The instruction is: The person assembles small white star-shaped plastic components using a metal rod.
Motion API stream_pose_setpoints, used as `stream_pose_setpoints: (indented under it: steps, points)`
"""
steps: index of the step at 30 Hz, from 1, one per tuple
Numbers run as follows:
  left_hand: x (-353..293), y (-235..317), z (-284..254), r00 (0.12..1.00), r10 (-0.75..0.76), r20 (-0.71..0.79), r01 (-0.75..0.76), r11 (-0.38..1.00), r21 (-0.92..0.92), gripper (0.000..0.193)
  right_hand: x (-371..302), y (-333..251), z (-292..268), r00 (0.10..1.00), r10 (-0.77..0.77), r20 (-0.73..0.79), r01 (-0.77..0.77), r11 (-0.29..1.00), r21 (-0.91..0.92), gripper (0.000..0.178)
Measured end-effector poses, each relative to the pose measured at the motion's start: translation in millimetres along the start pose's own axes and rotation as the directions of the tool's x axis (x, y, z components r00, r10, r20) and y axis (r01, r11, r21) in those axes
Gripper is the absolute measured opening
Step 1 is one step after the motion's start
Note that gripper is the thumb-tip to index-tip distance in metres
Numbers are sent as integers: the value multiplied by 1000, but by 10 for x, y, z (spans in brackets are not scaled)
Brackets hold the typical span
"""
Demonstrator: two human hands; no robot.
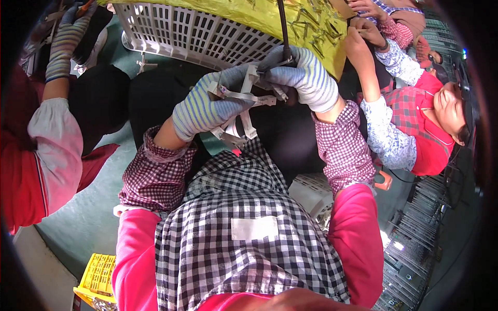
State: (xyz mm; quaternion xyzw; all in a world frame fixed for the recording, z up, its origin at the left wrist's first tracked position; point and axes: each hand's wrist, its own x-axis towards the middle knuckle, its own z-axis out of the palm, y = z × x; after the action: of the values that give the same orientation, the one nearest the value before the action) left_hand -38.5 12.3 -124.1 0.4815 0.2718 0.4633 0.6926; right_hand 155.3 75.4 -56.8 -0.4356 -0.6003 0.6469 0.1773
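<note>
Directions are taken from the centre of the view. The left hand, in a striped glove at 11 o'clock, is clamped on a white plastic frame, thumb across one strip. The frame sits at 12 o'clock, tilted, between both hands and above the person's lap. The right hand, gloved alike at 1 o'clock, has its fingers bent beside the frame; whether they close on it cannot be told. A black cord runs from just past 12 o'clock down to that hand. Beyond, at 11 o'clock, stands a white slotted crate; a yellow sheet over it bears slender pieces at 1 o'clock. A yellow basket lies at 8 o'clock.
</note>
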Motion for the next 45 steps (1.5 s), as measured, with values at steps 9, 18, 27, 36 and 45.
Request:
stream_pose_setpoints:
  steps: [9, 18, 27, 36, 45]
  points:
    - [-38, -57, -100, 977, -154, 148, 142, 986, 84, 66, 9, 100, -49, 999, -40, -6, 38, 975, -221, 21]
    - [-59, -43, -248, 902, -106, 418, 65, 992, 113, 66, -128, 139, -43, 991, -11, 130, 6, 999, 37, 19]
    - [-6, -53, -97, 978, -198, 68, 199, 980, -9, 30, -105, 188, 44, 997, -47, 68, 52, 996, -76, 22]
    - [-25, 146, 103, 969, -223, -107, 232, 969, 87, 40, -107, 66, 94, 998, -62, -25, 52, 955, -293, 29]
    - [-215, -166, 44, 957, -279, 81, 247, 928, 278, 43, -690, 406, 177, 926, -372, -57, 357, 916, -185, 37]
